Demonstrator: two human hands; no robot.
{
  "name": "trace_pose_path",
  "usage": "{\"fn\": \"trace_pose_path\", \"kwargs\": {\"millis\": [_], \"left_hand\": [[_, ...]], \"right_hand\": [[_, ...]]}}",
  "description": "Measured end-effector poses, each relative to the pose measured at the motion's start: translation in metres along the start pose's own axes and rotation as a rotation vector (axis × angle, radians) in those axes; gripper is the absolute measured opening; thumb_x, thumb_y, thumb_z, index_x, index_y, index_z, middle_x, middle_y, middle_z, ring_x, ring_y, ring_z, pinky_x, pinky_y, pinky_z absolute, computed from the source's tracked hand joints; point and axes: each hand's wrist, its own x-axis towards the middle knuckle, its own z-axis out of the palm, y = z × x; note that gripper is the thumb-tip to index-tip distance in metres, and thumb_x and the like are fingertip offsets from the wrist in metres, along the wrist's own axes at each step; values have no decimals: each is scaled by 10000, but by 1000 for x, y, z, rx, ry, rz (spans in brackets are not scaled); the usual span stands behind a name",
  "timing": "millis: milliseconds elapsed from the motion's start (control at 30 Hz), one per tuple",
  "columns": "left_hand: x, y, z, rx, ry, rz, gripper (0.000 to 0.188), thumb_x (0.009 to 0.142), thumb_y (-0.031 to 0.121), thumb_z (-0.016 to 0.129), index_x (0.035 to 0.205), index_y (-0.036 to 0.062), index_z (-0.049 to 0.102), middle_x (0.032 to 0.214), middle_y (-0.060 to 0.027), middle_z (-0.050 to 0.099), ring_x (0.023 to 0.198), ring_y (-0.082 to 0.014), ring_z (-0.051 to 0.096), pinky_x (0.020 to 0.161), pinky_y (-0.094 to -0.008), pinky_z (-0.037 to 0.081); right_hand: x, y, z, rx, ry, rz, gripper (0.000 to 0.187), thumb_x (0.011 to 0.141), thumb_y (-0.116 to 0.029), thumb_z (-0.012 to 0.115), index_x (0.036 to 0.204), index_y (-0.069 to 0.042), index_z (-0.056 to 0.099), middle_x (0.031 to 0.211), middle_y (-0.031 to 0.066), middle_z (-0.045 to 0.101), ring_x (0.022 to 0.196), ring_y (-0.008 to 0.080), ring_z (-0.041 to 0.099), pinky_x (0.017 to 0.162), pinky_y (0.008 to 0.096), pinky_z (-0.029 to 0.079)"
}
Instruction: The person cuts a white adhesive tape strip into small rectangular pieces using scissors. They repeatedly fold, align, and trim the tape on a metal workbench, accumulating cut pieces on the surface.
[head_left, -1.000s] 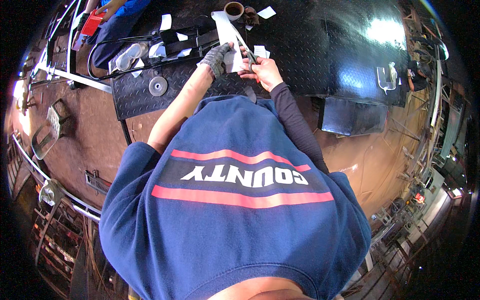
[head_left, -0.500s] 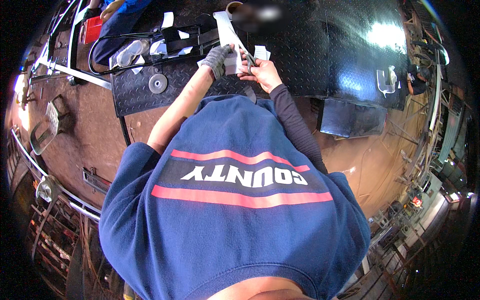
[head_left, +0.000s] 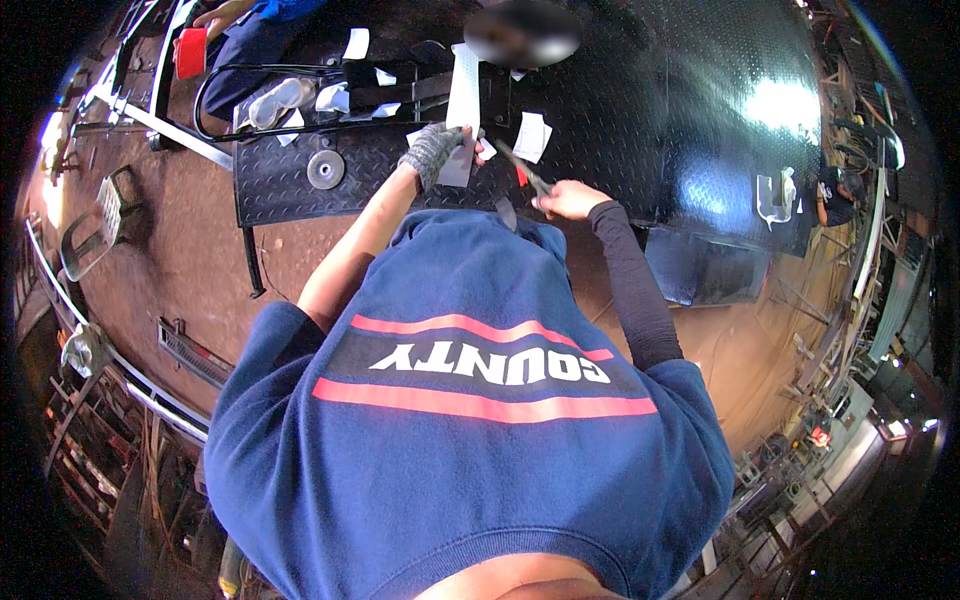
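Note:
My left hand (head_left: 437, 155), in a grey knit glove with bare fingertips, pinches a long white strip of paper or tape (head_left: 464, 95) on the black tread-plate table. The strip runs away from me, and a small white piece (head_left: 487, 149) shows at those fingers. My right hand (head_left: 574, 200), bare below a dark sleeve, grips a pair of scissors (head_left: 527, 174) by the handles. Their blades point up and left, apart from the strip. Several white slips lie about, one pair of slips (head_left: 532, 137) just right of the scissors.
A black tubular frame (head_left: 225, 70) lies on the table's left part, near a round metal disc (head_left: 325, 170). A clear plastic piece (head_left: 775, 197) rests at the right. Top left, a co-worker's hand (head_left: 225, 13) is beside a red object (head_left: 190, 53). A blurred patch hides the top middle.
My right hand has drawn the scissors back, right and toward me, away from the strip. My left hand keeps hold of the strip. The view has shifted slightly.

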Motion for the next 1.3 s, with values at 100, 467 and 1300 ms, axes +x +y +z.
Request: {"fn": "trace_pose_path", "kwargs": {"millis": [100, 467, 1300], "left_hand": [[-1, -3, -6, -60, -5, -25, 238, 840, 227, 578, 932, 8, 560, 777, -106, 631, 670, -242, 639, 591, -353, 517], [28, -30, -38, 109, -158, 89, 218, 810, 280, 528, 874, 76, 571, 762, -78, 635, 678, -237, 606, 611, -397, 467], [37, -1, -58, -144, -195, -114, 215, 881, 202, 471, 862, -1, 541, 788, -150, 624, 642, -288, 621, 599, -427, 505]], "right_hand": [[12, 10, 14, -252, -194, 90, 567, 732, -553, 550, 797, 0, 656, 777, 221, 625, 727, 309, 625, 654, 415, 463], [65, 36, 49, -435, 188, 90, 300, 606, -278, 719, 728, -8, 670, 806, 212, 633, 784, 336, 632, 735, 406, 507], [72, 4, 35, 513, 516, -266, 286, 931, -275, 333, 1046, -54, 473, 811, 102, 620, 554, 138, 564, 397, 278, 446]]}}
